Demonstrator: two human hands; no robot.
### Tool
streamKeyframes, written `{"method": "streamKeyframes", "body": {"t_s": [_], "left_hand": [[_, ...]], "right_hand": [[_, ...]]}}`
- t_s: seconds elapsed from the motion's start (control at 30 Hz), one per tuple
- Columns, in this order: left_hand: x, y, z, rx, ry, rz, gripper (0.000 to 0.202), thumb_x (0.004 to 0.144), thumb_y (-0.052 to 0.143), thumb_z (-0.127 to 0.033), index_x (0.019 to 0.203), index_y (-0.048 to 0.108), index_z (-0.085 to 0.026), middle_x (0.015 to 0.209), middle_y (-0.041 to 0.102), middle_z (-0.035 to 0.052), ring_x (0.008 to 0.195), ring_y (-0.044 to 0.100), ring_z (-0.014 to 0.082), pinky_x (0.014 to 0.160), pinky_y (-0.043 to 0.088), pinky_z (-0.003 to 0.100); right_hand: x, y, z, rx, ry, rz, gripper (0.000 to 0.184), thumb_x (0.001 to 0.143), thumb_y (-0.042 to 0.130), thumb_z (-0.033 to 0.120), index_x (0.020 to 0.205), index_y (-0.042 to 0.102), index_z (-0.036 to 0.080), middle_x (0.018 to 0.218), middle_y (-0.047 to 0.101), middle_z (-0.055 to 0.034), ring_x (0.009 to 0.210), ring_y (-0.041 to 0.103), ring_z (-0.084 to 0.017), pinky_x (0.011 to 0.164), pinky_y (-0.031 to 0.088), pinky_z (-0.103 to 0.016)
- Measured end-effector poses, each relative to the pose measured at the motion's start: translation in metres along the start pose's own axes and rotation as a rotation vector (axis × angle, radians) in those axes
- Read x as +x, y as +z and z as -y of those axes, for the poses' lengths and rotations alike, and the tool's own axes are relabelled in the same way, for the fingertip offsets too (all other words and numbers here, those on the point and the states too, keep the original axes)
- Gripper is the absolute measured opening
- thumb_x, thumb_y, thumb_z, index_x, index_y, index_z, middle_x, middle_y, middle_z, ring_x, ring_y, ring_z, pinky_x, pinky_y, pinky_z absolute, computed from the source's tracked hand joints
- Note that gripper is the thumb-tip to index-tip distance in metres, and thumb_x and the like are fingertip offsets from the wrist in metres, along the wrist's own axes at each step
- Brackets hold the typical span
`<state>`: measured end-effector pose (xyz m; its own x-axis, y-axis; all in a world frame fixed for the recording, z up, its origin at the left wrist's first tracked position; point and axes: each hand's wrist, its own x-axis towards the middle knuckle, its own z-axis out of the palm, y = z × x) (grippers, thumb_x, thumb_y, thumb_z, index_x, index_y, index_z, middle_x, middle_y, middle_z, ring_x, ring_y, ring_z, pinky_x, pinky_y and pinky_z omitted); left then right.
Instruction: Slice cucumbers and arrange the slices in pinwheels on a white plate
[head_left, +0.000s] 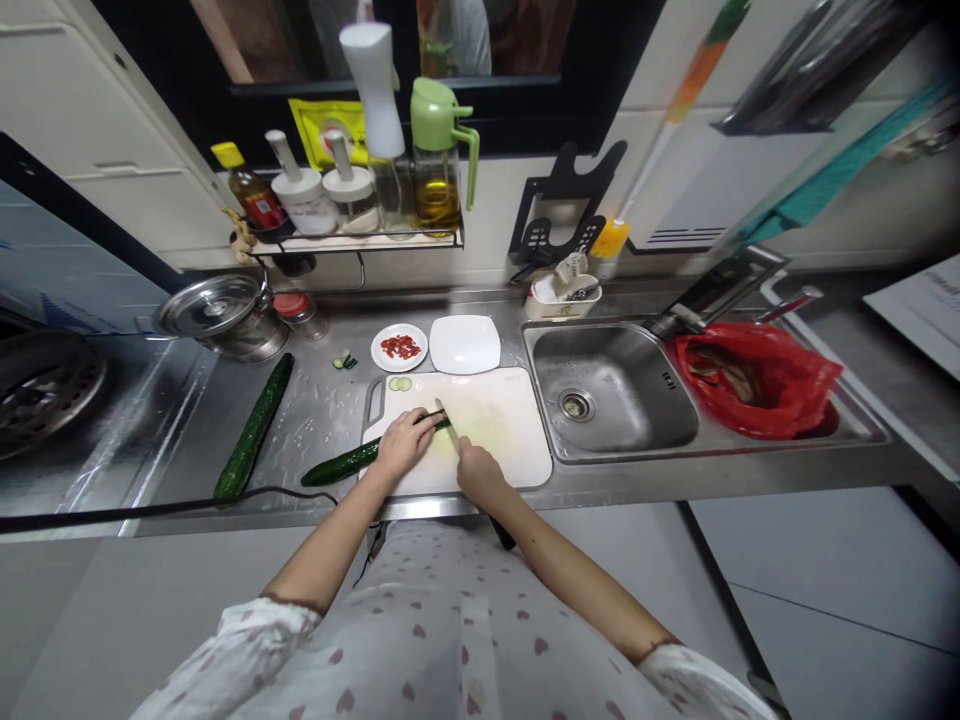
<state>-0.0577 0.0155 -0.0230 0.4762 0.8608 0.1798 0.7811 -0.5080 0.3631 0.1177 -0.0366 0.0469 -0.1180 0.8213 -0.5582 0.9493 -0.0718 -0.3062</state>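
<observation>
My left hand (405, 440) presses a dark green cucumber (341, 467) down on the white cutting board (517, 430), fingers closed over it near its cut end. In my right hand (480, 472) is a knife (451, 428), its blade at the cucumber's right end. The cucumber lies slanted, its left end reaching past the board's edge onto the counter. A few pale cucumber slices (400, 384) rest at the board's upper left corner. The knife handle is hidden in my grip.
Behind the board stand a plate of chopped red pieces (400, 346) and a white square plate (465, 344). Another cucumber (255, 430) lies left, near a lidded pot (225, 315). To the right are the sink (615, 395) and a red plastic bag (757, 385).
</observation>
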Motion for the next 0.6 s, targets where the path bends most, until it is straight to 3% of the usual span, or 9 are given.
{"method": "streamKeyframes", "body": {"t_s": [0.6], "left_hand": [[0.0, -0.001, -0.001, 0.01, -0.012, 0.008, 0.034, 0.094, 0.046, -0.03, 0.124, 0.061, -0.031, 0.115, 0.059, 0.0049, 0.099, 0.055, 0.0194, 0.088, 0.048, 0.034]], "right_hand": [[0.019, -0.007, 0.013, 0.005, -0.013, -0.042, 0.031, 0.087, 0.041, 0.005, 0.117, 0.045, 0.013, 0.103, 0.066, -0.0157, 0.101, 0.064, -0.023, 0.078, 0.046, -0.028]]}}
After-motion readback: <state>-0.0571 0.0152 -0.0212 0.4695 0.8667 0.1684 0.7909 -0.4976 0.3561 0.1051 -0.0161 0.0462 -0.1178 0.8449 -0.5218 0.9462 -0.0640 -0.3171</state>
